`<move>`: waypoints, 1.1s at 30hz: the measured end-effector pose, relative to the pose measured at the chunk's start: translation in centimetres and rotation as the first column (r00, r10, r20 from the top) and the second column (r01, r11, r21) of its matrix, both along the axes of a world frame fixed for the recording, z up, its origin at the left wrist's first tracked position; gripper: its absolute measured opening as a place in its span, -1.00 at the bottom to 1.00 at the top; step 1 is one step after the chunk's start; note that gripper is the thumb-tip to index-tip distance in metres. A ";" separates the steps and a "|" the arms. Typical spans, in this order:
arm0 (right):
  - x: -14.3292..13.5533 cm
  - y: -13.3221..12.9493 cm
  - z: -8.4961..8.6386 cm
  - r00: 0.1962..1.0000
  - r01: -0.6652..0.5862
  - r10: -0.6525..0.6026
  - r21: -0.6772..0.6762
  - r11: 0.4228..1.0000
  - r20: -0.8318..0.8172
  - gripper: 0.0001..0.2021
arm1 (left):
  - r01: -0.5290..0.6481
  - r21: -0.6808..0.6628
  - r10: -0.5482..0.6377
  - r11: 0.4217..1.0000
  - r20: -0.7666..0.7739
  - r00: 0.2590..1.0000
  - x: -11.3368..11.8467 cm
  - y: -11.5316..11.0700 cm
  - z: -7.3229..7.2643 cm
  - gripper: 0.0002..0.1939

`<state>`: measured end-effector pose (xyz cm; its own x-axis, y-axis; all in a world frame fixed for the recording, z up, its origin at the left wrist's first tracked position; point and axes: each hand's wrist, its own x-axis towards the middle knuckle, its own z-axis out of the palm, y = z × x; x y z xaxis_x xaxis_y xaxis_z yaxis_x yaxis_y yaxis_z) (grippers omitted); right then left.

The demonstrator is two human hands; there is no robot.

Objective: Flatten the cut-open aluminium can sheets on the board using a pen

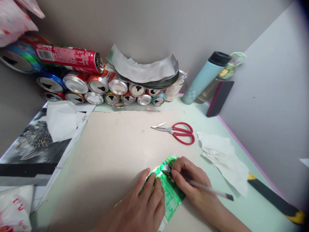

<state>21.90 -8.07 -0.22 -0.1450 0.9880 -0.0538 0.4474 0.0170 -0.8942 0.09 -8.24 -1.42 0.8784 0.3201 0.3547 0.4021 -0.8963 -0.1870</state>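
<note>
A green printed sheet [170,196], apparently metal cut from a drink can, lies on a beige board [108,154]. My left hand [142,206] rests flat on the sheet's left side, fingers stretched out over it. In my right hand [193,180] is a clear pen [210,189], gripped near its tip, which points down at the upper part of the sheet. Whether the tip touches the sheet I cannot tell. Beyond the hands, red-handled scissors [178,131] lie on the board with blades slightly apart.
Several drink cans [96,87] are stacked along the wall, with curved metal sheets [145,71] on top. A blue bottle [205,77] and a dark phone-like slab [220,98] stand at the back right. Crumpled tissue [222,154] and a black-yellow handle [272,196] lie right.
</note>
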 end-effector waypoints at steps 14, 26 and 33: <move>0.0 0.0 0.3 0.998 -0.047 0.046 0.023 0.999 0.040 -0.75 | -0.012 -0.041 0.012 0.999 -0.004 1.000 0.0 -0.1 0.4 -0.71; -0.1 -0.1 0.1 0.999 0.034 -0.034 0.004 0.999 0.037 -0.75 | -0.010 -0.066 0.007 0.998 -0.037 0.999 -0.1 -0.2 0.5 -0.62; 0.0 -0.1 0.3 0.999 0.019 -0.020 0.024 1.000 0.046 -0.75 | -0.001 -0.074 -0.003 0.997 -0.056 0.998 -0.3 -0.2 0.5 -0.57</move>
